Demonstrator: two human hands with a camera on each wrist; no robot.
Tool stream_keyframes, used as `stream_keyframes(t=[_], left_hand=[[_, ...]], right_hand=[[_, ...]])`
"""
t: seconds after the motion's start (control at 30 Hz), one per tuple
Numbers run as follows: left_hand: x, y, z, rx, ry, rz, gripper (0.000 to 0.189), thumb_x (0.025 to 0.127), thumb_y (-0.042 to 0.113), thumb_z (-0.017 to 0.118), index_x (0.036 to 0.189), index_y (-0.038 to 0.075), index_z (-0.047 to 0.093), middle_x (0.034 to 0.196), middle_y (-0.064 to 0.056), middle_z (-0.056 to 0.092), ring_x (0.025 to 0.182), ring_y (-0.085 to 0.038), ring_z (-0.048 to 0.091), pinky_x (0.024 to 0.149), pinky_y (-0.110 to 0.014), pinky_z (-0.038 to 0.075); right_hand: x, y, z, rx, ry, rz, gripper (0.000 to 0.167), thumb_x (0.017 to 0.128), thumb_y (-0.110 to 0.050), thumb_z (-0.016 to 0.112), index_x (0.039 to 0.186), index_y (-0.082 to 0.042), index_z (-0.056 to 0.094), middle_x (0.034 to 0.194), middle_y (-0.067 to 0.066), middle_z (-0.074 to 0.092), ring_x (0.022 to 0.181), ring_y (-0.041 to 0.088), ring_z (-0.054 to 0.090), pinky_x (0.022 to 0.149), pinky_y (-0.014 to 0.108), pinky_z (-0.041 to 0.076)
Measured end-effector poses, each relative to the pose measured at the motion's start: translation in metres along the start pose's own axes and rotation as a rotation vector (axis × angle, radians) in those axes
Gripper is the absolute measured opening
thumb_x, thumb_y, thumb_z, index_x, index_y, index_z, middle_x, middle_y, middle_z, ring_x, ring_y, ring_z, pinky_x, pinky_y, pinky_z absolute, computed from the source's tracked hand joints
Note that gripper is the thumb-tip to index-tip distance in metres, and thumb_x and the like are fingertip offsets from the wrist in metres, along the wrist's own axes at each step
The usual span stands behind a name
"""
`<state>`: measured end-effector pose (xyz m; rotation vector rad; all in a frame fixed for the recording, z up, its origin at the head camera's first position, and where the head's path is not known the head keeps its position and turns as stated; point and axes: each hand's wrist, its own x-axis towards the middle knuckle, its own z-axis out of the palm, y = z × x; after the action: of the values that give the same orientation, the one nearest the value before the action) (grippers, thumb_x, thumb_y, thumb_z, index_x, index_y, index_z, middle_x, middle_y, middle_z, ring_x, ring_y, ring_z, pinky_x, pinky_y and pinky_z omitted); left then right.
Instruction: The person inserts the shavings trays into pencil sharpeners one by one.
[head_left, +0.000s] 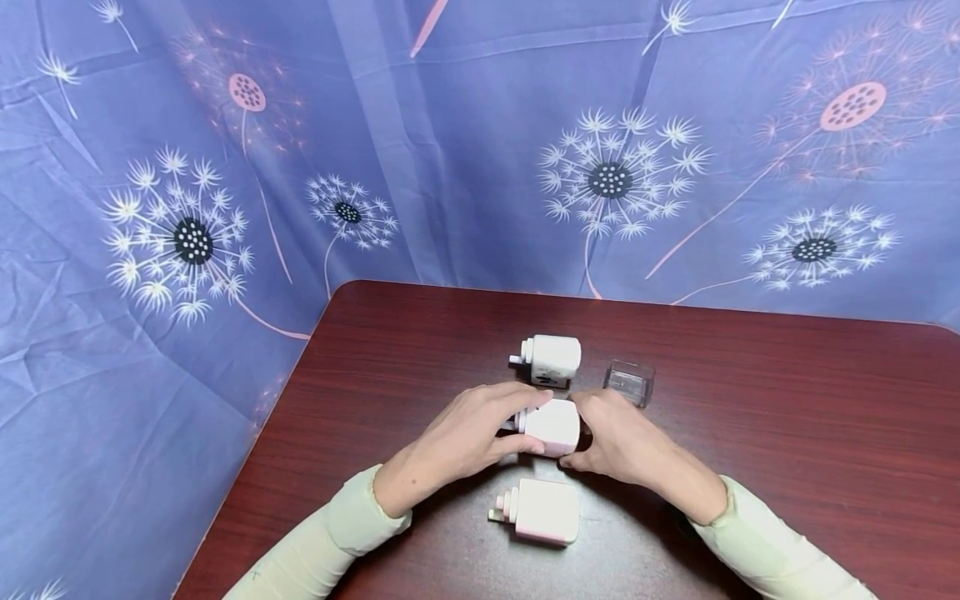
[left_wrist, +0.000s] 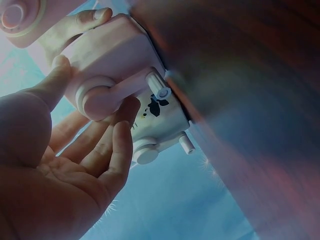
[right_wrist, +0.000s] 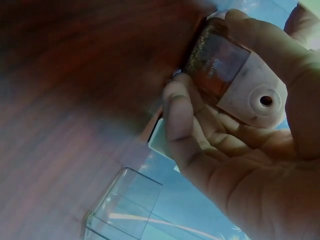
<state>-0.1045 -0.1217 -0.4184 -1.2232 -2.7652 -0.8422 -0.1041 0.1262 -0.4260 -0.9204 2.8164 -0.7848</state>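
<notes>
A pale pink crank pencil sharpener [head_left: 553, 427] stands on the table between both hands. My left hand [head_left: 480, 425] holds its crank side, thumb on one side and fingers on the other. The crank handle [left_wrist: 131, 86] points toward the table in the left wrist view. At the opposite end, my right hand [head_left: 622, 442] pinches the clear shavings drawer [right_wrist: 216, 67] between thumb and fingers. Shavings show inside that drawer, which sits in the sharpener below its round pencil hole [right_wrist: 266, 101]. How far the drawer is seated, I cannot tell.
Behind stands a white sharpener [head_left: 557, 358] with a dark print. Nearer the front is another pink-and-cream sharpener [head_left: 547, 508]. An unattached clear drawer [head_left: 630, 385] lies at the back right, close to my right hand. A blue dandelion-patterned cloth [head_left: 465, 167] hangs behind the dark wooden table [head_left: 787, 417].
</notes>
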Motion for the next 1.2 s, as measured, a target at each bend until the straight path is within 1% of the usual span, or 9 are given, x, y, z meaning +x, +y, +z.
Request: stream_keyframes(t=[0.23, 0.43, 0.6, 0.73, 0.93, 1.1, 1.2], left_hand=[[-0.001, -0.001, -0.002, -0.005, 0.004, 0.002, 0.062, 0.096, 0.045, 0.076, 0.149, 0.016, 0.063, 0.143, 0.001, 0.067, 0.13, -0.013, 0.064, 0.108, -0.031, 0.053], [-0.002, -0.003, -0.003, -0.008, 0.006, -0.003, 0.062, 0.097, 0.046, 0.076, 0.15, 0.016, 0.062, 0.143, 0.001, 0.067, 0.129, -0.012, 0.064, 0.107, -0.031, 0.053], [-0.002, -0.004, -0.002, 0.027, -0.007, -0.004, 0.063, 0.098, 0.051, 0.074, 0.15, 0.018, 0.061, 0.143, 0.002, 0.067, 0.129, -0.013, 0.064, 0.108, -0.034, 0.053], [-0.001, -0.005, -0.002, 0.065, -0.012, 0.011, 0.064, 0.099, 0.054, 0.071, 0.151, 0.019, 0.06, 0.144, 0.003, 0.066, 0.129, -0.014, 0.064, 0.107, -0.034, 0.053], [-0.001, -0.007, -0.002, 0.076, -0.018, 0.025, 0.063, 0.1, 0.057, 0.068, 0.152, 0.021, 0.059, 0.145, 0.006, 0.065, 0.127, -0.012, 0.065, 0.105, -0.035, 0.054], [-0.001, -0.008, -0.003, 0.072, -0.022, 0.036, 0.062, 0.102, 0.056, 0.067, 0.152, 0.021, 0.059, 0.146, 0.007, 0.064, 0.128, -0.011, 0.064, 0.105, -0.036, 0.054], [0.0, -0.01, -0.007, 0.063, -0.013, 0.038, 0.06, 0.103, 0.052, 0.067, 0.152, 0.018, 0.06, 0.147, 0.006, 0.064, 0.129, -0.012, 0.064, 0.106, -0.035, 0.053]], right_hand=[[0.0, 0.0, 0.0, 0.013, -0.012, -0.001, 0.048, 0.067, -0.02, 0.101, 0.102, -0.009, 0.07, 0.088, -0.008, 0.069, 0.083, 0.012, 0.068, 0.071, 0.031, 0.06], [0.0, 0.002, 0.001, 0.013, -0.003, -0.015, 0.049, 0.068, -0.021, 0.101, 0.104, -0.009, 0.07, 0.09, -0.008, 0.07, 0.084, 0.012, 0.068, 0.072, 0.031, 0.06], [-0.001, 0.004, 0.001, 0.02, -0.007, -0.017, 0.051, 0.069, -0.024, 0.101, 0.106, -0.01, 0.07, 0.091, -0.009, 0.07, 0.085, 0.011, 0.068, 0.076, 0.032, 0.061], [-0.003, 0.005, 0.001, 0.038, -0.016, -0.009, 0.054, 0.07, -0.025, 0.101, 0.111, -0.009, 0.07, 0.096, -0.008, 0.072, 0.09, 0.013, 0.07, 0.08, 0.035, 0.063], [-0.006, 0.006, 0.001, 0.038, 0.004, -0.028, 0.057, 0.071, -0.028, 0.101, 0.115, -0.009, 0.07, 0.102, -0.006, 0.074, 0.095, 0.015, 0.072, 0.084, 0.037, 0.062], [-0.01, 0.005, -0.004, 0.05, 0.012, -0.02, 0.057, 0.07, -0.029, 0.102, 0.112, -0.008, 0.07, 0.093, -0.008, 0.072, 0.086, 0.013, 0.07, 0.076, 0.032, 0.061], [-0.012, 0.007, -0.012, 0.067, 0.01, -0.009, 0.057, 0.07, -0.029, 0.102, 0.111, -0.008, 0.07, 0.086, -0.008, 0.07, 0.081, 0.01, 0.068, 0.073, 0.03, 0.059]])
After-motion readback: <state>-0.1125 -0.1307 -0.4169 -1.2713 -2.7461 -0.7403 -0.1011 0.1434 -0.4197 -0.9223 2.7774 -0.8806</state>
